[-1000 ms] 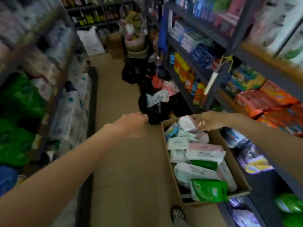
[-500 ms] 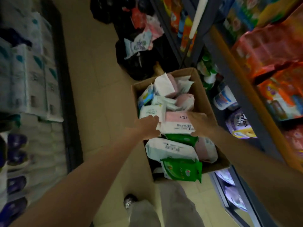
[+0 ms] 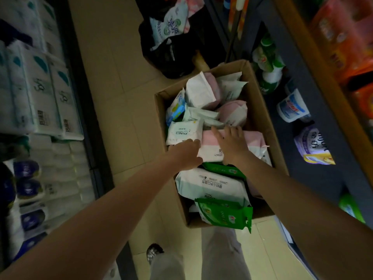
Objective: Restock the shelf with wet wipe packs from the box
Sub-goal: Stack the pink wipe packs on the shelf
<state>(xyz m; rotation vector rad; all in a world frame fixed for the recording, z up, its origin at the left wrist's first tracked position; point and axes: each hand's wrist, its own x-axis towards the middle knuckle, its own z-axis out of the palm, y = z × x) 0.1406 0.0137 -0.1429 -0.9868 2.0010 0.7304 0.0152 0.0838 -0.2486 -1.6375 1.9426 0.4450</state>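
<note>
At frame centre, the left hand is curled on the left end of the pink-and-white pack, lying atop the box; the right hand is laid flat, fingers spread. Both ends should be gripped before lifting.

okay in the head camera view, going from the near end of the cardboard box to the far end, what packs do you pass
green pack hanging over the near rim → large white pack → pink and white pack under both hands → round pink pack → white pack with a pink side at the far end.
</note>
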